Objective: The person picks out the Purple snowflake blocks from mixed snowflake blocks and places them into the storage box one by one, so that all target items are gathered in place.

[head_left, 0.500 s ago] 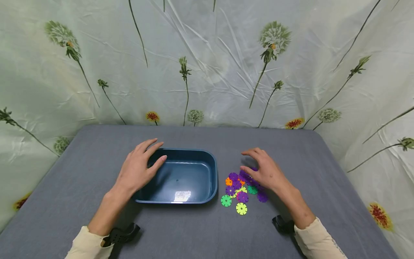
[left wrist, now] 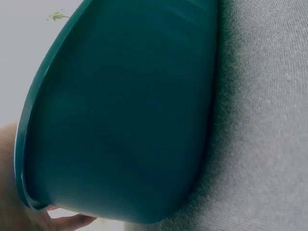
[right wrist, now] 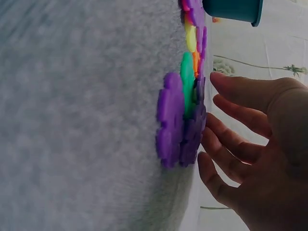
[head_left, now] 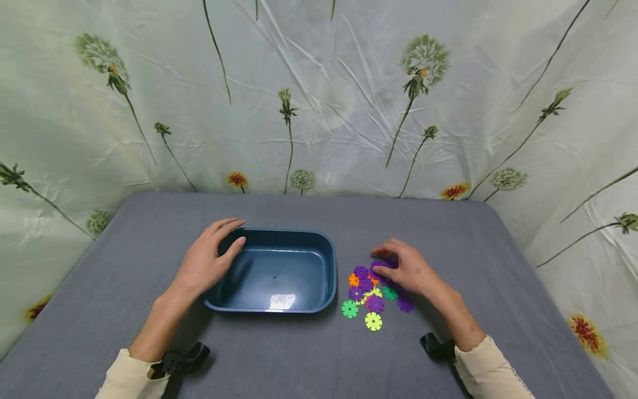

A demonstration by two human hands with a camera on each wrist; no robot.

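Note:
A dark blue plastic tub (head_left: 299,271) rests on the grey cloth. At its left end my left hand (head_left: 203,263) grips the rim, thumb over the inside and fingers around the back left corner. The left wrist view shows the tub's outer wall (left wrist: 120,110) with a fingertip (left wrist: 72,222) beyond it. To the tub's right lies a pile of flower-shaped plastic discs (head_left: 366,284) in purple, green, yellow and orange. Over the pile's far right part, my right hand (head_left: 411,270) bends its fingers loosely. Its fingertips (right wrist: 211,122) are close to the purple discs; contact is unclear.
The grey cloth (head_left: 299,354) covers the table, and a curtain printed with dandelions (head_left: 324,111) hangs behind it. A green disc (head_left: 350,309) and a yellow disc (head_left: 374,321) lie at the pile's near side. Each wrist wears a black camera mount (head_left: 181,360).
My left hand has moved left and down onto the tub's rim. The right hand has lowered toward the discs, its thumb and fingers drawing closer together.

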